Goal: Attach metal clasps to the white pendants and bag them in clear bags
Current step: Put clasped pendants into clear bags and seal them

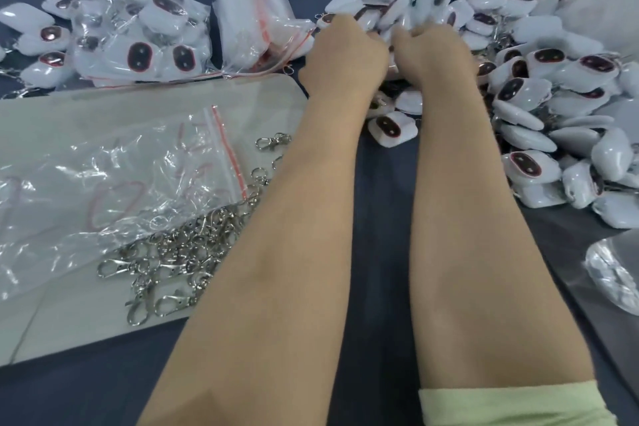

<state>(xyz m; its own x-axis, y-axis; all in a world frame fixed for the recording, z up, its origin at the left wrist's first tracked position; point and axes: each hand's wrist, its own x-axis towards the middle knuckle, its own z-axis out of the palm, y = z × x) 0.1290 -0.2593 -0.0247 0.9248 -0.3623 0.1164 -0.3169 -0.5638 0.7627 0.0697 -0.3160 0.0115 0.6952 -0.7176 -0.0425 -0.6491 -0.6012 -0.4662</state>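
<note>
Far out on the pendant pile (pixel 553 79) | your left hand (pixel 345 48) and right hand (pixel 432 52) curl in, maybe grabbing, cannot tell | pull one pendant free gently | clasps (pixel 179 252) lie at your left.

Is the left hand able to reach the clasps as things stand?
Probably yes: the clasps lie loose beside that forearm, mostly uncovered; the left hand need only draw back from the pendants.
</note>
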